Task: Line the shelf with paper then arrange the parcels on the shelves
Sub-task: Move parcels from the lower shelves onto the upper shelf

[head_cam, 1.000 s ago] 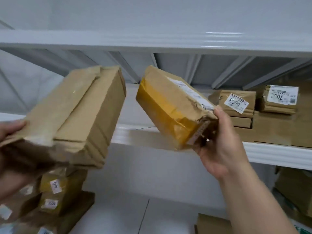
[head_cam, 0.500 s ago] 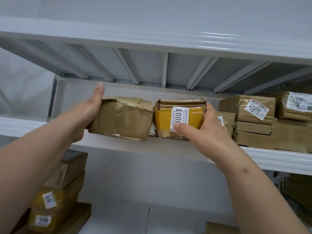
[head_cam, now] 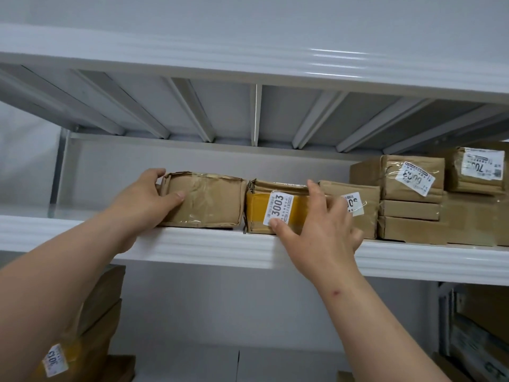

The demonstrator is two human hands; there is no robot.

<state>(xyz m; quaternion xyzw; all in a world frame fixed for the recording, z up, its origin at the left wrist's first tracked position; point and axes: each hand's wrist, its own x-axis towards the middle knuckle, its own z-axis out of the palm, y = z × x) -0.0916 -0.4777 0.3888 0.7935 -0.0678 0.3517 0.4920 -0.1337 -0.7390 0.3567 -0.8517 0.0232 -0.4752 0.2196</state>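
Up on the white metal shelf (head_cam: 209, 248), two parcels sit side by side at the front edge. The left hand (head_cam: 143, 201) cups the left end of the plain brown parcel (head_cam: 203, 201), fingers curled round its corner and thumb pressed on its front face. The right hand (head_cam: 322, 224) is spread loose before the yellow-taped parcel (head_cam: 259, 213), its thumb touching the "3003" label (head_cam: 278, 208), its fingers reaching over the top edge without clamping. Half a second ago both parcels were gripped firmly and the brown one sat tilted; now it lies flat and the right hand's hold has loosened. Both are dented cardboard under crinkled clear tape. Further right, more brown boxes (head_cam: 410, 194) with skewed white stickers are stacked against each other.
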